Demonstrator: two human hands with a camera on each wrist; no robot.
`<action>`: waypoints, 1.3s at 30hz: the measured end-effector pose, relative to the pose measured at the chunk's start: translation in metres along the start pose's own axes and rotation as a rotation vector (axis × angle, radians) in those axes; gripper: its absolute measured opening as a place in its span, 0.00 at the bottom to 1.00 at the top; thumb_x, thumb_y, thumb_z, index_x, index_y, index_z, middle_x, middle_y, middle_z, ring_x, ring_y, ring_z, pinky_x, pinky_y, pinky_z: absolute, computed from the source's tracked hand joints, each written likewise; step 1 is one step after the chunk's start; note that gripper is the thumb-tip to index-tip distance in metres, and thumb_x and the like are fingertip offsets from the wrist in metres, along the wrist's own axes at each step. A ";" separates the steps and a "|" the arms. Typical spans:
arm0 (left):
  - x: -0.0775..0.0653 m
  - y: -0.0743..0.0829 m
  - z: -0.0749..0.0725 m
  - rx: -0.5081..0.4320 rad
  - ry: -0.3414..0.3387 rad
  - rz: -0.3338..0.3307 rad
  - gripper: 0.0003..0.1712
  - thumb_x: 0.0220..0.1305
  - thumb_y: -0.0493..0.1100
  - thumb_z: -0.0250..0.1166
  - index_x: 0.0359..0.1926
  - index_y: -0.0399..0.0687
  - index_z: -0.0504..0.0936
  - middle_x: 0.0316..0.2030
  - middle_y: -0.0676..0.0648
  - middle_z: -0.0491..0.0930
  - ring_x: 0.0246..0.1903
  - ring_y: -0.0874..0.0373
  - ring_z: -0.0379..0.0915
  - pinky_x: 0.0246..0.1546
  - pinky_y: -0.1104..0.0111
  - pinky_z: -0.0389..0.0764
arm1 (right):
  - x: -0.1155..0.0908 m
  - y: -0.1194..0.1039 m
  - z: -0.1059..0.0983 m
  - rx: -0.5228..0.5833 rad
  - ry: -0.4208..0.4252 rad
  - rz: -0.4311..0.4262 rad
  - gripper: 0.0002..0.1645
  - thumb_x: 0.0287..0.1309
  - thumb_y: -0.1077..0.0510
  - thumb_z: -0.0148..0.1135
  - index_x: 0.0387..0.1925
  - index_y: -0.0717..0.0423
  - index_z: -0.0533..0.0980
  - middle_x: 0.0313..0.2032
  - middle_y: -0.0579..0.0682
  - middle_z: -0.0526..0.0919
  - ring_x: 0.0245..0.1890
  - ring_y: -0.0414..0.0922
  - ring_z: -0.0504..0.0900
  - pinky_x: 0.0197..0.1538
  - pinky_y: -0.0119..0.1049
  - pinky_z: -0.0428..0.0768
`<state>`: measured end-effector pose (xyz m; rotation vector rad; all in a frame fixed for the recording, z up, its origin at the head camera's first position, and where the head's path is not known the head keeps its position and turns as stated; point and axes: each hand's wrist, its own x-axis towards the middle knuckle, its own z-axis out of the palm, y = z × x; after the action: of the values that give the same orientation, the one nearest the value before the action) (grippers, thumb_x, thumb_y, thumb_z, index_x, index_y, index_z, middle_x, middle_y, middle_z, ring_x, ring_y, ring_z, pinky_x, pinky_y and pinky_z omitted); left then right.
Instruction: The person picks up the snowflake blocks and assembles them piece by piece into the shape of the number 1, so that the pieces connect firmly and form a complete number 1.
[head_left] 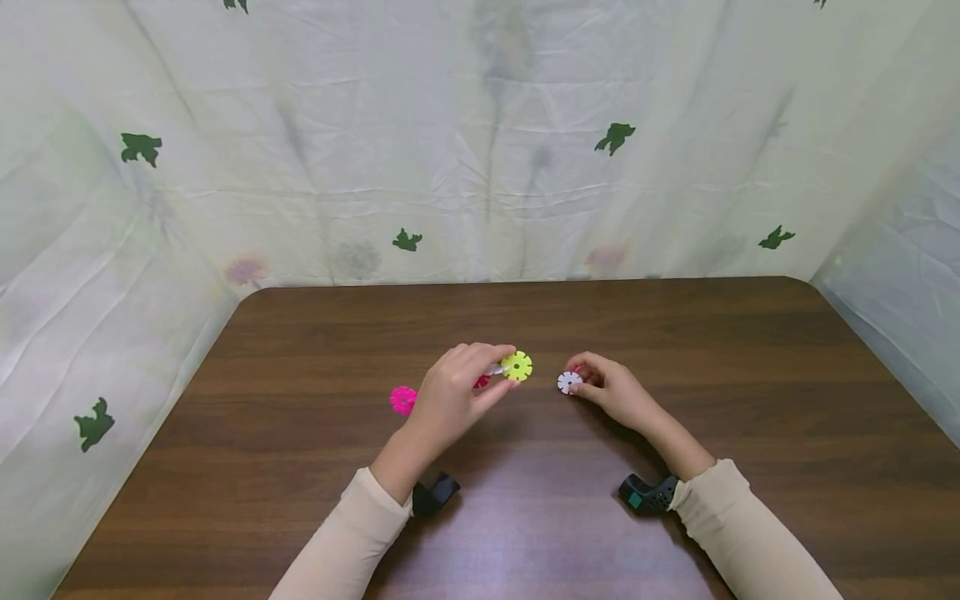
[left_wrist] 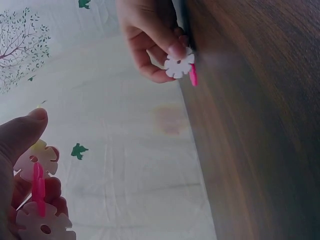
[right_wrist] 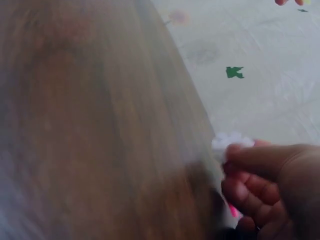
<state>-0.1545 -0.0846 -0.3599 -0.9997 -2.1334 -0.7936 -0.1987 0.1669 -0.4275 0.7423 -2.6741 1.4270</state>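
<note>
My left hand (head_left: 450, 392) pinches a string of notched plastic discs joined at their slots. A yellow disc (head_left: 517, 367) faces up at its far end, between thumb and fingertips. Behind that, in the left wrist view, come a pale disc (left_wrist: 39, 164), a pink disc seen edge-on (left_wrist: 38, 190) and another pale disc (left_wrist: 42, 225); fingers hide part of the string. To the right, my right hand (head_left: 618, 396) holds a white notched disc (head_left: 568, 382) between thumb and fingers, with a pink disc (left_wrist: 194, 75) edge-on beside it. A gap separates the two hands' discs.
A bright pink disc (head_left: 402, 400) shows just left of my left hand. The brown wooden table (head_left: 525, 533) reaches back to a pale curtain (head_left: 322, 183) with green leaf-like patches. Each wrist wears a black camera band (head_left: 648, 493).
</note>
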 end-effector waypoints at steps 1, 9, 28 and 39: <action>0.000 0.000 0.000 -0.001 -0.002 -0.002 0.21 0.45 0.39 0.72 0.43 0.41 0.79 0.35 0.49 0.79 0.30 0.59 0.71 0.32 0.71 0.71 | 0.000 -0.001 -0.001 0.023 0.001 0.001 0.12 0.52 0.66 0.62 0.40 0.59 0.74 0.28 0.48 0.76 0.28 0.42 0.74 0.32 0.32 0.73; -0.001 0.002 0.000 -0.009 -0.011 -0.009 0.21 0.45 0.39 0.72 0.43 0.40 0.79 0.35 0.49 0.79 0.29 0.59 0.69 0.30 0.72 0.70 | 0.000 -0.016 -0.008 0.238 0.035 0.091 0.13 0.51 0.66 0.62 0.39 0.65 0.72 0.30 0.55 0.76 0.26 0.46 0.75 0.25 0.33 0.74; -0.003 0.005 0.004 -0.004 -0.058 -0.031 0.21 0.46 0.42 0.72 0.42 0.41 0.79 0.36 0.50 0.79 0.30 0.60 0.70 0.31 0.73 0.71 | -0.009 -0.065 -0.012 0.397 0.076 -0.073 0.09 0.50 0.68 0.62 0.34 0.68 0.73 0.30 0.58 0.77 0.28 0.43 0.78 0.35 0.39 0.79; -0.003 0.008 0.005 -0.013 -0.062 -0.025 0.21 0.43 0.41 0.73 0.40 0.41 0.80 0.34 0.50 0.79 0.29 0.61 0.69 0.30 0.75 0.71 | -0.017 -0.098 -0.012 0.292 0.114 -0.229 0.09 0.46 0.77 0.60 0.31 0.67 0.74 0.29 0.54 0.76 0.28 0.43 0.75 0.31 0.32 0.76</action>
<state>-0.1484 -0.0775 -0.3632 -1.0187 -2.1993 -0.7995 -0.1451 0.1370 -0.3481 0.9191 -2.2384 1.7542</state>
